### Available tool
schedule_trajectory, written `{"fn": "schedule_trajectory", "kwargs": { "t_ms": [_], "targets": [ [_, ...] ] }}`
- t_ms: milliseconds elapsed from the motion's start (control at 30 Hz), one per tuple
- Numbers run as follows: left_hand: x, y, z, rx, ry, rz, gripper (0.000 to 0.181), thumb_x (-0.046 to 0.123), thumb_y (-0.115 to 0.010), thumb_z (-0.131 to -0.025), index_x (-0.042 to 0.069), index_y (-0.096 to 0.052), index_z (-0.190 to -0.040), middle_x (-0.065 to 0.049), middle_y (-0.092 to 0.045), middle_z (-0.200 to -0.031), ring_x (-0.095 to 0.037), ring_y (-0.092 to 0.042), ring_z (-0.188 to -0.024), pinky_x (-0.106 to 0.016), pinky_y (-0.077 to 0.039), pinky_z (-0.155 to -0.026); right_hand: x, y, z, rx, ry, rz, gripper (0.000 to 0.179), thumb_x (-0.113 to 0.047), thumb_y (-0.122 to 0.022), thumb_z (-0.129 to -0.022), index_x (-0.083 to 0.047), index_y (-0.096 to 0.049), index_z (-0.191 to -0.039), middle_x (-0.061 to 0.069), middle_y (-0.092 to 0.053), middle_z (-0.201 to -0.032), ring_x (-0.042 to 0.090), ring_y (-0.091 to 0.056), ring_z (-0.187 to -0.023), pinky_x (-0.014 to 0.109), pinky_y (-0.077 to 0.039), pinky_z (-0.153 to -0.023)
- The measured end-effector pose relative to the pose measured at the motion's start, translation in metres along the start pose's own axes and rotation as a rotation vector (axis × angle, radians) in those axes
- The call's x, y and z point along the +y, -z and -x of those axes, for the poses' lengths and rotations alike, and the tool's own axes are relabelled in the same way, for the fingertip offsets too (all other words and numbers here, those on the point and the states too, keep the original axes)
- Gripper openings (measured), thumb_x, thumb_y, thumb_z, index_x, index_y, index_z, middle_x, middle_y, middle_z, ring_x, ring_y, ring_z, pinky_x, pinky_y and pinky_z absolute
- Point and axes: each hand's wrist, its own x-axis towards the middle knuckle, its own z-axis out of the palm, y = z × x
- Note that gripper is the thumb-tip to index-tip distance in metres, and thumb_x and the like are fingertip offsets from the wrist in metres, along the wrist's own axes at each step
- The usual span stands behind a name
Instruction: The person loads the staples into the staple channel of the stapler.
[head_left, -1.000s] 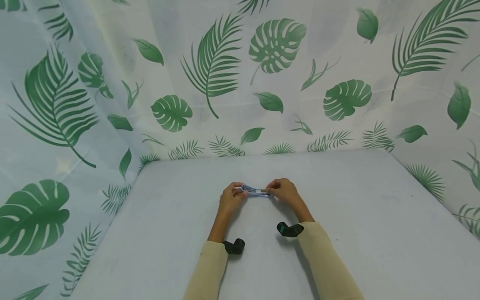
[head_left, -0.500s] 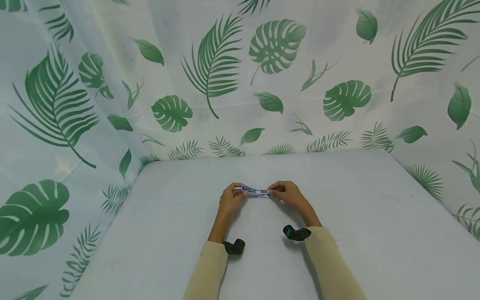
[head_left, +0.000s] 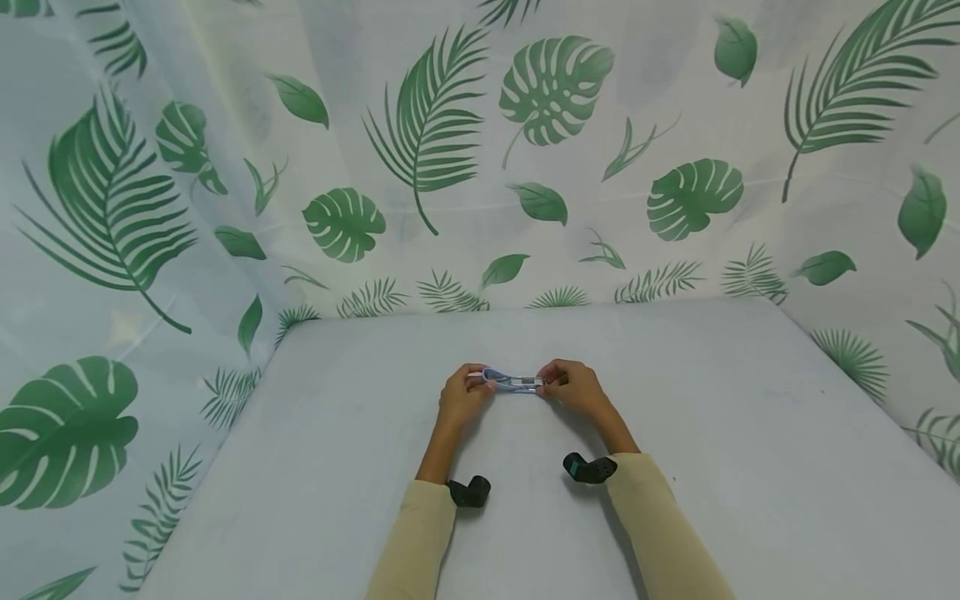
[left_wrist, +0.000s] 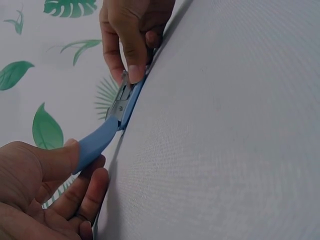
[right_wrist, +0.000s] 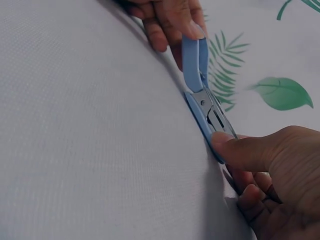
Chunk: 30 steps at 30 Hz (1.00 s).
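A small light-blue stapler [head_left: 517, 382] with a metal magazine lies between the two hands, low over the table. Its blue cover [left_wrist: 95, 142] is swung back from the metal magazine [left_wrist: 120, 105], and a blue base [right_wrist: 200, 116] runs along beneath. My left hand [head_left: 462, 395] pinches the cover between thumb and fingers. At the opposite end, my right hand [head_left: 576, 388] grips the magazine and base, with the thumb pressed on the side in the right wrist view. The fingers of the right hand hide the stapler's far tip.
A white cloth-covered table [head_left: 360, 450] spreads around both hands. Behind it hangs a pale curtain [head_left: 465, 208] printed with green leaves. A black camera [head_left: 470, 492] sits on the left wrist and another black camera [head_left: 588, 468] on the right.
My right hand drew slightly right along the stapler, exposing more of the metal magazine, then came to hold its end. My left hand has stayed in place on the cover.
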Motion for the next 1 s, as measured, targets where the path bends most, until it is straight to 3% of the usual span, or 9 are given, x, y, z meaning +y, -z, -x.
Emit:
{"fn": "schedule_trajectory", "kwargs": {
  "t_ms": [300,500,600,800,1000],
  "targets": [
    [0.001,-0.001,-0.001,0.031,-0.044,0.011,0.029,0.018,-0.068,-0.078,0.015,-0.062,-0.107,-0.003,-0.069,-0.094,-0.016,-0.063,-0.087,-0.042,-0.039,-0.086,-0.001,-0.002,0.001,0.078,0.047,0.037,0.016,-0.016,-0.072,-0.075,-0.010,-0.066,-0.089,0.004,-0.061,-0.080,0.016,-0.055,-0.071,0.030,-0.042,-0.065],
    [0.003,-0.003,-0.003,0.033,-0.080,-0.142,0.027,0.022,-0.067,-0.080,0.021,-0.061,-0.106,0.003,-0.068,-0.097,-0.012,-0.064,-0.086,-0.051,-0.034,-0.084,0.003,-0.006,0.002,0.107,0.066,0.083,0.018,-0.020,-0.074,-0.074,-0.012,-0.065,-0.088,0.003,-0.060,-0.080,0.016,-0.055,-0.071,0.032,-0.040,-0.065],
    [0.005,-0.003,-0.005,-0.002,-0.105,-0.181,0.025,0.021,-0.066,-0.081,0.022,-0.059,-0.106,0.004,-0.068,-0.098,-0.010,-0.065,-0.081,-0.049,-0.036,-0.079,0.004,-0.007,0.002,0.104,0.061,0.104,0.018,-0.022,-0.074,-0.074,-0.014,-0.065,-0.087,0.002,-0.061,-0.081,0.016,-0.055,-0.072,0.033,-0.040,-0.066],
    [0.013,-0.009,-0.007,-0.043,-0.216,-0.195,0.026,0.014,-0.065,-0.081,0.016,-0.057,-0.106,-0.006,-0.067,-0.101,-0.013,-0.065,-0.071,-0.036,-0.045,-0.072,0.003,-0.006,0.003,0.110,0.053,0.135,0.018,-0.023,-0.074,-0.073,-0.015,-0.065,-0.087,0.002,-0.061,-0.081,0.016,-0.056,-0.073,0.034,-0.040,-0.066],
    [0.025,-0.023,-0.009,-0.013,-0.289,-0.426,0.028,0.020,-0.066,-0.081,0.021,-0.057,-0.107,0.002,-0.064,-0.098,-0.012,-0.056,-0.077,-0.028,-0.041,-0.061,0.002,-0.007,0.002,0.127,0.094,0.125,0.019,-0.022,-0.074,-0.073,-0.013,-0.065,-0.087,0.002,-0.061,-0.077,0.015,-0.056,-0.069,0.033,-0.040,-0.063]
  ]
}}
